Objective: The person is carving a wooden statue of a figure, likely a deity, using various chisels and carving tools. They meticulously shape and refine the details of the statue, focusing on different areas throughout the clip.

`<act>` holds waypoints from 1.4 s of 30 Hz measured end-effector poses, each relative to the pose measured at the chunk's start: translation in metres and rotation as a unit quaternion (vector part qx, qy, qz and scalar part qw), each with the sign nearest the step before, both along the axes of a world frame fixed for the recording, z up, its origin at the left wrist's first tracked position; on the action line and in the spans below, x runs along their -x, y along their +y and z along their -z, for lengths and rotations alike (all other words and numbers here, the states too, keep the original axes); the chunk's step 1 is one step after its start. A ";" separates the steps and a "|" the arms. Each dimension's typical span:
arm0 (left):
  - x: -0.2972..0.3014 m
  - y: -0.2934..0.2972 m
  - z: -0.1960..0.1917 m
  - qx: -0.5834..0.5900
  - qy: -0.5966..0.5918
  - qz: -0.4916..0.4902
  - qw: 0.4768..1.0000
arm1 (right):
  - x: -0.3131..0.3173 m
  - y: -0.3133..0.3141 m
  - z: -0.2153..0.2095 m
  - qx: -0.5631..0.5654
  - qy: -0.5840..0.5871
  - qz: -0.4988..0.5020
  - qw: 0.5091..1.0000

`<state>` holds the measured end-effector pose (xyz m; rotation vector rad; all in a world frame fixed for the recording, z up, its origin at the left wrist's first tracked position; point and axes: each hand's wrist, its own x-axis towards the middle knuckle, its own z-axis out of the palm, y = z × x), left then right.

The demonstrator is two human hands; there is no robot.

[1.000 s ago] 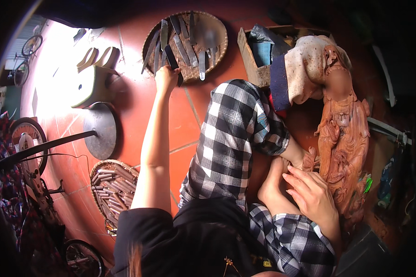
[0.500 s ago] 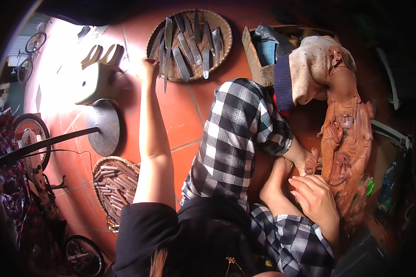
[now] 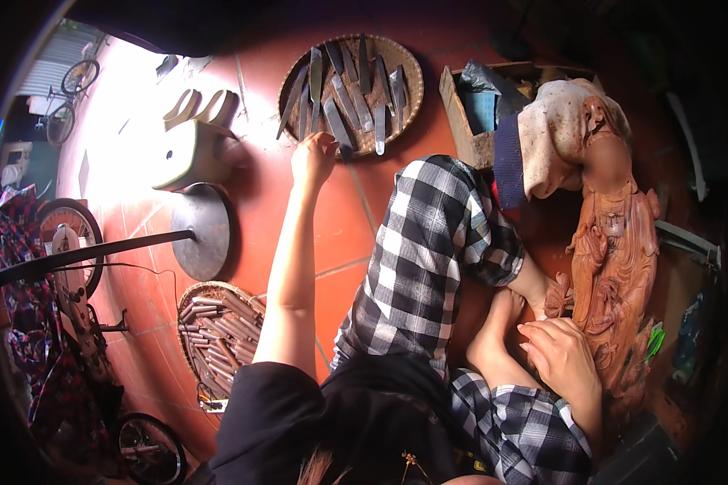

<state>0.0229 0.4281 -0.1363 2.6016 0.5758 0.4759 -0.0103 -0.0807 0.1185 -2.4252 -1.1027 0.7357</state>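
My left hand [image 3: 314, 158] reaches to the near rim of a round woven tray [image 3: 412, 103]. Its fingers are curled around the lower end of a long dark metal blade [image 3: 315, 81], and that end is hidden behind them. Several other flat metal blades [image 3: 344, 125] lie in the tray. My right hand [image 3: 565, 356] rests low by my bare foot, fingers lightly bent and stretched out, holding nothing visible. Beside it lies a reddish-brown carved wooden figure [image 3: 615, 267]. A stained pale cloth with a dark blue band [image 3: 542, 145] lies against the figure's upper end.
To my left a second woven basket [image 3: 182, 339] holds many brown rod-like pieces. A black round base with a pole [image 3: 202, 234] and a pale plastic stool [image 3: 186, 158] stand farther off. A wooden box [image 3: 461, 121] sits behind the cloth; a bicycle [image 3: 69, 250] is at far left.
My left hand has moved rightward from the tray's left edge to its near rim and now covers the long blade's lower end. My right hand stays by the carved figure. The view has shifted slightly.
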 end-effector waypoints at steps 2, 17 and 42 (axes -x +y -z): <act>-0.004 -0.020 -0.003 -0.015 0.042 -0.063 0.997 | 0.000 0.000 -0.002 0.006 -0.011 -0.003 1.000; 0.021 -0.027 0.001 -0.092 0.050 -0.127 0.986 | 0.000 -0.001 -0.002 0.021 -0.006 -0.009 1.000; -0.044 0.081 0.035 -0.027 0.174 -0.203 0.963 | 0.006 -0.007 0.000 0.054 0.034 0.030 0.998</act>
